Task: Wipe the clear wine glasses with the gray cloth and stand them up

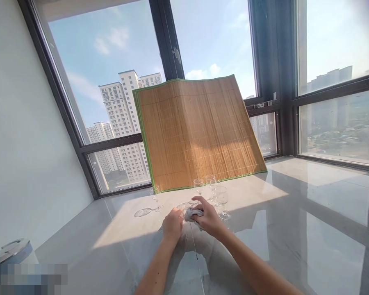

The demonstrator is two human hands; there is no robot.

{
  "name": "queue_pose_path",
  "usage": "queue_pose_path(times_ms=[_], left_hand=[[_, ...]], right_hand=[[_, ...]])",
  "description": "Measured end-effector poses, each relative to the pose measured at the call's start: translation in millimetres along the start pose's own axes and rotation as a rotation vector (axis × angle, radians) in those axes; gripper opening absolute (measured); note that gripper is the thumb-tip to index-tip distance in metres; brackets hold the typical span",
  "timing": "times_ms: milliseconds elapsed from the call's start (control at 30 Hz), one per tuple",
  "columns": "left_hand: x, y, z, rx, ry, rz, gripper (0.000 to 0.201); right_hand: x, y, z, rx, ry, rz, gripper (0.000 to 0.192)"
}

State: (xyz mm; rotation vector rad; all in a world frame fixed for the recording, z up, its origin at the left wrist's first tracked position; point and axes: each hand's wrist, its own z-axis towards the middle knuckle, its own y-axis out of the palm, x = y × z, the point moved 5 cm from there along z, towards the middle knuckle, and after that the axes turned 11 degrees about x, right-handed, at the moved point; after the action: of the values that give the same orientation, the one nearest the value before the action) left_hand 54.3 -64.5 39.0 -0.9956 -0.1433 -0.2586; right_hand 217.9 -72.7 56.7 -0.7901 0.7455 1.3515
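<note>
- Two hands are busy: my left hand (pixel 172 224) is closed around a glass (pixel 182 208) lying on its side, and my right hand (pixel 207 219) is closed on a small grey cloth (pixel 193 213) pressed against it.
- I think I am part way through wiping, because four more glasses (pixel 214 189) stand just behind my hands.
- One glass (pixel 156 196) stands alone to the left.
- All are clear, thin and round, with stems.
- My surface (pixel 295 229) is smooth, shiny and pale.
- One bamboo mat (pixel 197 131) leans on the window, ribbed and brown.
</note>
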Motion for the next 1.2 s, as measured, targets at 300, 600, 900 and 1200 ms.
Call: queue_pose_path(times_ms=[300, 600, 900, 1200], left_hand=[[6, 19.5, 2, 0.000, -0.106, -0.480, 0.022], [24, 50.6, -10, -0.249, -0.264, -0.818, 0.031], [16, 40.6, -7, 0.019, -0.154, -0.477, 0.022], [44, 12.5, -21, -0.087, 0.145, -0.332, 0.021]], right_hand=[[-19, -11, 4, 0.159, 0.098, 0.306, 0.044], [-30, -36, -3, 0.586, -0.241, -0.087, 0.032], [-35, -37, -4, 0.610, -0.286, -0.090, 0.032], [-40, -50, -2, 0.718, -0.312, -0.090, 0.032]])
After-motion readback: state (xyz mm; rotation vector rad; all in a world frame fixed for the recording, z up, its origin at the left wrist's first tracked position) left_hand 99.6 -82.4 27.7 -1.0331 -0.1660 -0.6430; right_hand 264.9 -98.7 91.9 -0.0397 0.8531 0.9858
